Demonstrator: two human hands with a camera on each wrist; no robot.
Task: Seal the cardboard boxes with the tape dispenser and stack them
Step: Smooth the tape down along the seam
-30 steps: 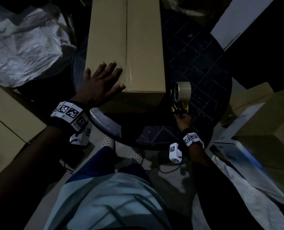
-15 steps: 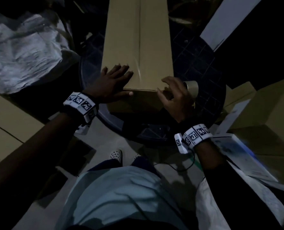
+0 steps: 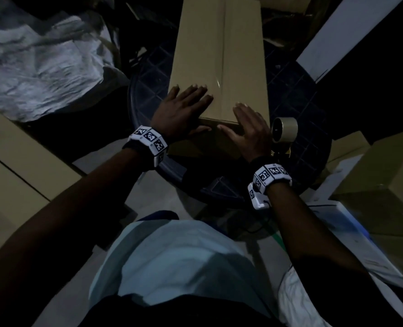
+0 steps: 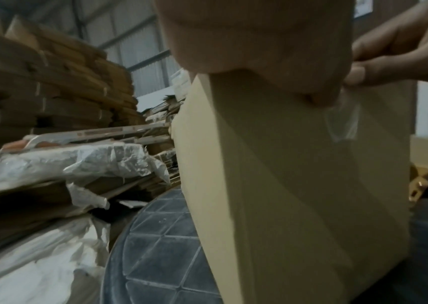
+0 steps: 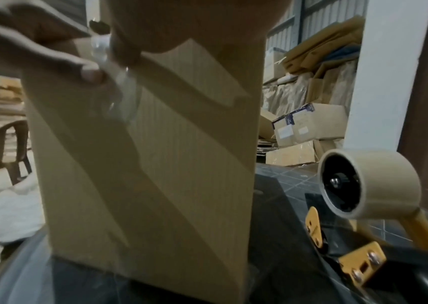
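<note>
Stacks of flattened cardboard (image 4: 51, 86) and crumpled plastic sheeting (image 3: 42, 67) are seen around a dark round table (image 3: 297, 90) with a grid pattern. On it a long cardboard box (image 3: 219, 55) is laid lengthwise, its top seam covered with clear tape (image 4: 342, 121) that is folded over the near end. The left hand (image 3: 181, 112) is laid flat on the near left corner of the box, fingers spread and straight, thumb pressed on the near face. The right hand (image 3: 250, 131) is placed likewise on the near right corner, fingers straight, thumb pressed against the tape end. The tape dispenser (image 3: 284, 131) is left on the table just right of the box, untouched by either hand.
</note>
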